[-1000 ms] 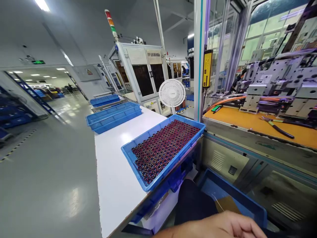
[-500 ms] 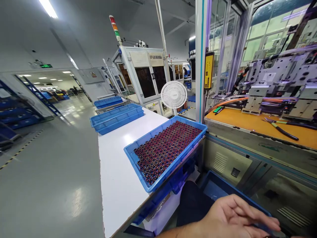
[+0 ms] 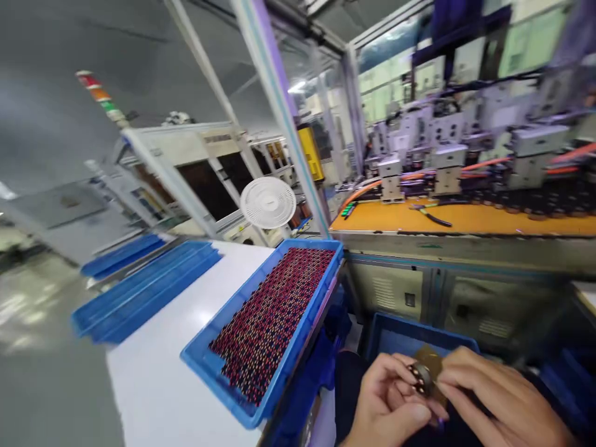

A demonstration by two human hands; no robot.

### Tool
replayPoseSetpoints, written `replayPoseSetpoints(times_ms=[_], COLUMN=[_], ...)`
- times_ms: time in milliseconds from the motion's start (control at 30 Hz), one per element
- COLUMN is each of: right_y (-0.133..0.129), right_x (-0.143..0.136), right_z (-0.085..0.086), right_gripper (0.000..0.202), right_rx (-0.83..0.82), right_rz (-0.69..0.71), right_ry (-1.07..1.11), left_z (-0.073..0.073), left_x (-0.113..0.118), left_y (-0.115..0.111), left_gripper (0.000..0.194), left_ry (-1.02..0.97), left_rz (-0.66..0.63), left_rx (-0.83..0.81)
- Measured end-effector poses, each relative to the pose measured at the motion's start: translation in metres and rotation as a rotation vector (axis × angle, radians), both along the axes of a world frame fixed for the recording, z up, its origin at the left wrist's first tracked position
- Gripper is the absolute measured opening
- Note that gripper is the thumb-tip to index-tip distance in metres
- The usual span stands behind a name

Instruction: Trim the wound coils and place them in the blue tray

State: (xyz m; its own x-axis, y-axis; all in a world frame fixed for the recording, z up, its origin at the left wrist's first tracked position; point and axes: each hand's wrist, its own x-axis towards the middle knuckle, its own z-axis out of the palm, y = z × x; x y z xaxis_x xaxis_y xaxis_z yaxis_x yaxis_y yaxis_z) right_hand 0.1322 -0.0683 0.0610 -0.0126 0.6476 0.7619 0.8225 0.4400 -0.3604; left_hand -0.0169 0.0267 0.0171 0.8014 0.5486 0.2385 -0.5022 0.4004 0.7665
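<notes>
My left hand is closed around a small round metallic part, a dark ring with shiny coppery spots on its face. Its exact kind is unclear in the blur. My right hand comes in from the right, thumb and fingers pinched at the edge of a flat tan-gold piece. That piece lies right behind the ring; whether the two are joined cannot be made out. Both hands are close together above my lap, in front of a blue bin.
On the white table to the left stands a blue tray full of small dark-and-red parts. Other blue trays lie behind it. A white fan stands beyond. Pliers rest on the machine's orange bench.
The view has swung right and tilted. One hand was visible before, partly open at the bottom edge; now both are in view, with the round part and the tan piece between them.
</notes>
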Motion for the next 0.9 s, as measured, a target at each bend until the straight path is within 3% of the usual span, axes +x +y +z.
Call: replayPoseSetpoints(times_ms=[100,200,267,400,467,733,900], right_y=[0.005,0.009,0.009,0.008,0.006,0.002,0.004], right_x=[-0.007,-0.008,-0.006,0.000,0.004,0.005,0.000], right_z=[0.010,0.015,0.017,0.017,0.018,0.017,0.013], right_gripper=[0.017,0.014,0.015,0.015,0.014,0.013,0.016], right_rx=[-0.060,-0.039,0.011,0.064,0.060,-0.023,-0.055], right_rz=[0.017,0.068,0.106,0.160,0.169,0.059,0.037], right_ry=[0.126,0.170,0.154,0.096,0.073,0.234,0.369], left_z=[0.009,0.013,0.011,0.003,0.004,0.019,0.017], left_x=[-0.011,-0.015,-0.012,-0.003,-0.002,-0.003,-0.004], left_y=[0.003,0.010,0.014,0.011,0.007,0.005,0.005], left_gripper=[0.044,0.046,0.044,0.049,0.044,0.016,0.023], left_ry=[0.081,0.107,0.163,0.301,0.291,0.280,0.206], left_rz=[0.151,0.180,0.100,-0.250,-0.299,0.070,0.264], left_rx=[0.006,-0.075,-0.137,-0.134,-0.103,0.060,0.196])
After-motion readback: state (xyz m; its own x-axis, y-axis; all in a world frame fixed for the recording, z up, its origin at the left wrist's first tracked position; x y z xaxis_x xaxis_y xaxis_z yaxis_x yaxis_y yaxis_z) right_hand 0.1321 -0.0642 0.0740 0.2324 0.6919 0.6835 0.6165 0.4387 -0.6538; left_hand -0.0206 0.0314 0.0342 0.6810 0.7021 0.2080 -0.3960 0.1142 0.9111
